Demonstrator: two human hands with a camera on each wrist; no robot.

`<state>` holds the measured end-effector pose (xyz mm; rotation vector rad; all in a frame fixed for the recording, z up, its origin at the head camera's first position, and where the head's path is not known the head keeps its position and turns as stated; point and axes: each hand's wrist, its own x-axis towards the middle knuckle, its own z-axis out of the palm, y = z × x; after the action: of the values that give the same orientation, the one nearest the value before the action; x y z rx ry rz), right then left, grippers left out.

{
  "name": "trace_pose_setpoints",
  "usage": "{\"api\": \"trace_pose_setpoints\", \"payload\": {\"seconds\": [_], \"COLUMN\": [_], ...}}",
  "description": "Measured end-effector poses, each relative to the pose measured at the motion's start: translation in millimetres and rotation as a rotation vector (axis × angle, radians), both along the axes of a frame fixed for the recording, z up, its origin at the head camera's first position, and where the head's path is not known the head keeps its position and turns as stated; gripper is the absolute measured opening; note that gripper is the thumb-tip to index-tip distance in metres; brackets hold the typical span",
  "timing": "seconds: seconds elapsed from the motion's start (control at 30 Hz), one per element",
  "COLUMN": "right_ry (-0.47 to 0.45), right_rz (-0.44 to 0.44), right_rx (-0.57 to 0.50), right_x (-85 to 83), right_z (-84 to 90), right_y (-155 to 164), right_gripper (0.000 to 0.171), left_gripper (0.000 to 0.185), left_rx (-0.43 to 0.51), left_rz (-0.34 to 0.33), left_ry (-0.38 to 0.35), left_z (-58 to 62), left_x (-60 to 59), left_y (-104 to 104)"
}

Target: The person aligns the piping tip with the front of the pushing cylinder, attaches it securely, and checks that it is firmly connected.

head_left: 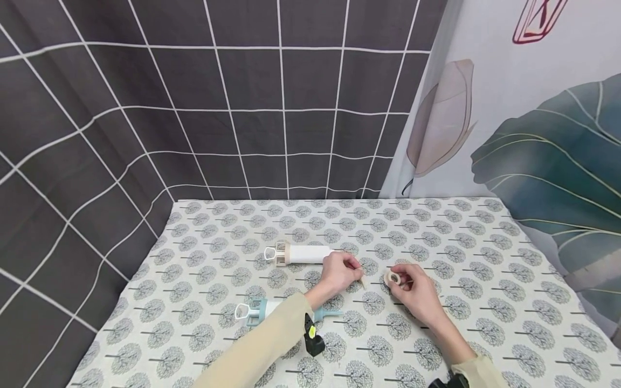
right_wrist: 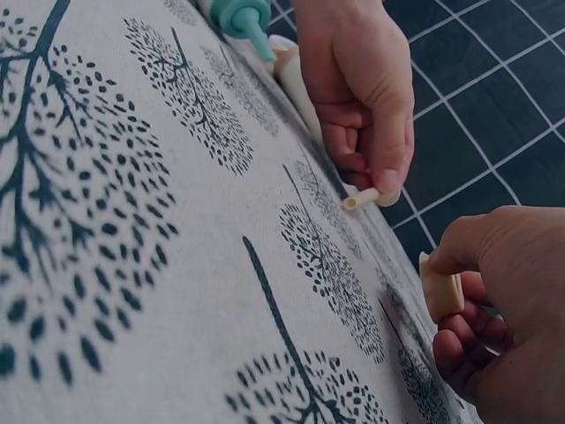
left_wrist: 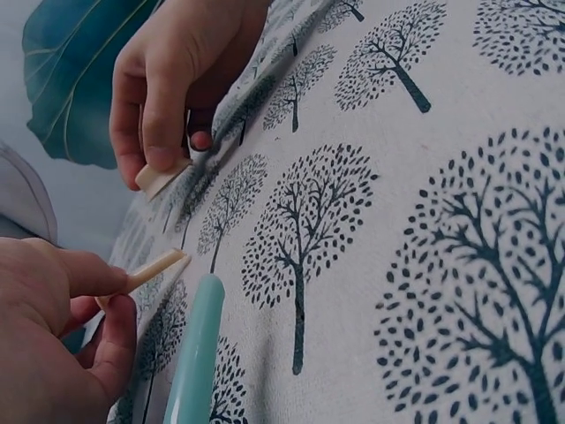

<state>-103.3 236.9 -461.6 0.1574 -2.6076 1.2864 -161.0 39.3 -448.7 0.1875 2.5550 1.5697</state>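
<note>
In the head view my left hand (head_left: 338, 274) is just past the front end of a white-barrelled, syringe-like dispenser (head_left: 308, 254) with a beige collar and loop handle. Between its thumb and fingers it pinches a slim beige nozzle (left_wrist: 159, 269), whose hollow tip shows in the right wrist view. My right hand (head_left: 417, 293) grips a short beige ring cap (right_wrist: 441, 290) by its rim, the round opening showing from above. A gap separates the nozzle from the ring cap. Under my left forearm lies a second, teal dispenser (head_left: 257, 311), partly hidden by the sleeve.
The tree-print tablecloth (head_left: 485, 334) covers the whole table. A dark grid-patterned curtain (head_left: 252, 129) hangs behind and at the left, and a pale leaf-print curtain (head_left: 451, 161) at the right. The teal dispenser's pointed nozzle (left_wrist: 196, 353) juts out beyond my left forearm.
</note>
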Motion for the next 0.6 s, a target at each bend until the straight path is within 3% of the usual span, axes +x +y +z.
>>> {"api": "trace_pose_setpoints", "payload": {"seconds": [0.4,0.6], "right_ry": [-0.056,-0.073], "right_rz": [0.004,0.02], "right_rx": [-0.056,-0.076], "right_x": [1.9,4.5], "right_z": [4.0,8.8], "right_y": [-1.5,-2.5], "right_gripper": [0.036,0.036], "left_gripper": [0.017,0.016], "left_rx": [0.108,0.13], "left_rz": [0.052,0.09], "left_ry": [-0.093,-0.086], "left_z": [6.8,9.8], "left_x": [4.0,5.4], "left_y": [1.1,-0.8]}}
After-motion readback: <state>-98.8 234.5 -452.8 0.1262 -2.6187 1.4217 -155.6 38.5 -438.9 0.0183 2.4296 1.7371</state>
